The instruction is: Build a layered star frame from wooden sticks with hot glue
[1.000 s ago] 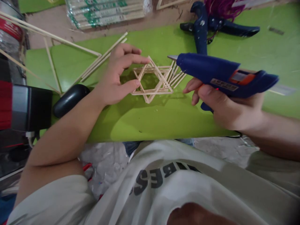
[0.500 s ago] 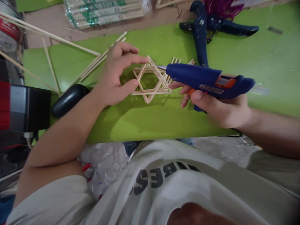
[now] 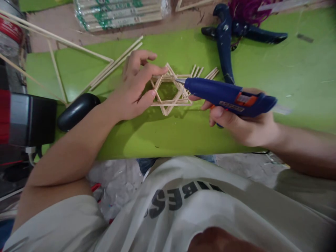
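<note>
A six-pointed star of thin wooden sticks (image 3: 170, 91) lies on the green table (image 3: 168, 136). My left hand (image 3: 133, 89) grips its left side, thumb on the lower edge and forefinger along the upper edge. My right hand (image 3: 241, 122) is closed round a blue glue gun (image 3: 227, 96) with an orange trigger part. The gun's metal nozzle points left and touches the star's upper right part. A few loose short sticks (image 3: 204, 72) lie just behind the gun.
Two more dark blue glue guns (image 3: 228, 42) and purple yarn (image 3: 244, 10) lie at the back right. Long sticks (image 3: 115, 64) and a stick frame (image 3: 56, 70) lie at the back left. A black oval object (image 3: 77, 110) sits by my left forearm. A stick packet (image 3: 118, 12) lies beyond the table.
My right hand has brought the glue gun down and to the left, from above the loose sticks until its nozzle meets the star. My left hand has kept its hold, the forefinger shifting slightly.
</note>
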The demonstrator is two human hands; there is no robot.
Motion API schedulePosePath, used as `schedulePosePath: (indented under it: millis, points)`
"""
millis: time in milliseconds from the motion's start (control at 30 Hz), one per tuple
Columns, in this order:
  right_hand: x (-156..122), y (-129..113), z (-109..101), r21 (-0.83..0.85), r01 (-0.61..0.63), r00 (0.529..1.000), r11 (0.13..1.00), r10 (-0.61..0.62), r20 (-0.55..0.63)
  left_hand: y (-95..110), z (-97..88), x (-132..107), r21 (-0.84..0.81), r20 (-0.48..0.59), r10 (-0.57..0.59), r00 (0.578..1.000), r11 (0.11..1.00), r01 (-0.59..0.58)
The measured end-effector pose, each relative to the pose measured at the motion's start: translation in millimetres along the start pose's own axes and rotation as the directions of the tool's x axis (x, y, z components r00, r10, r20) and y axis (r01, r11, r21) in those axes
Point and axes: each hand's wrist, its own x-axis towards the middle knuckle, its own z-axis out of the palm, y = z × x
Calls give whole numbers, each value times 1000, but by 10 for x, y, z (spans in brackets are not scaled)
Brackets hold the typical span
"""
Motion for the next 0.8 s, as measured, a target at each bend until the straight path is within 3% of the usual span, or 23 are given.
schedulePosePath:
  millis: [267, 400, 500, 633, 800]
  points:
    - [10, 42, 10, 65, -15, 998, 998, 19, -59, 1, 20, 3, 6, 2, 46, 999, 999, -46]
    - [1, -76, -87, -197, 61, 995, 978, -76, -70, -51, 53, 24, -80, -61, -15, 998, 997, 10]
    - [12, -171, -153, -376, 200, 978, 905, -207, 23, -127, 57, 26, -113, -34, -29, 999, 993, 25]
    - [50, -206, -173, -462, 392, 919, 795, -362, 157, -155, 6, 19, -138, 52, -17, 999, 990, 24]
    - [46, -175, -172, -504, 472, 882, 723, -377, 284, -79, -28, 10, -148, 29, -34, 999, 988, 38]
